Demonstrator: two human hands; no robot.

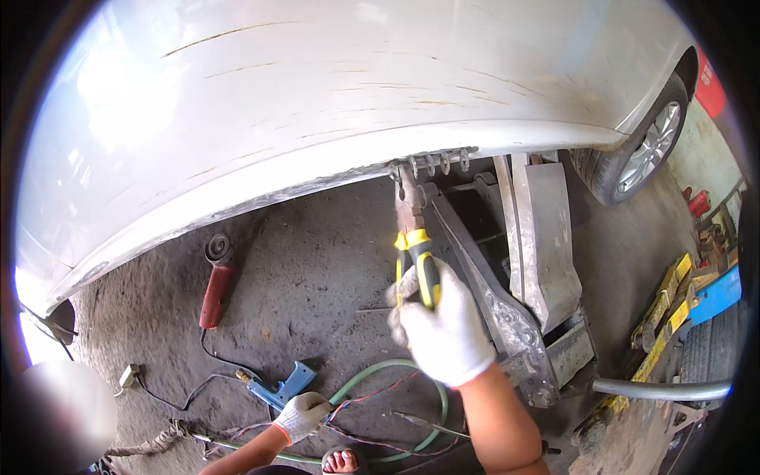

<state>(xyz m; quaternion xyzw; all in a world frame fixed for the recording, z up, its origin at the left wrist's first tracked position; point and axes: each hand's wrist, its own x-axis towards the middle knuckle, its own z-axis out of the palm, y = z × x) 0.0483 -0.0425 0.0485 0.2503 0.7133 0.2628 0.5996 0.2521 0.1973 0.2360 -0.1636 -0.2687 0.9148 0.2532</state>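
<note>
My right hand [445, 324], in a white glove, grips pliers [416, 245] with yellow and black handles. The pliers' jaws reach up to the row of small metal rings [445, 164] along the lower sill of a white car [380, 87]. Whether the jaws are clamped on a ring is hard to see. My left hand [303, 417], gloved too, is closed low down beside a blue gun-shaped tool [285, 385] and red and blue wires. What its fingers hold is hidden. Scratches and rusty lines mark the car's side above the sill.
A red angle grinder [216, 283] lies on the dark floor at left, with a black cord. A green hose [439, 396] loops near my foot. Under the sill at right stands a metal jack-like frame [546, 237]. A car wheel [653, 146] and yellow bars [665, 301] are farther right.
</note>
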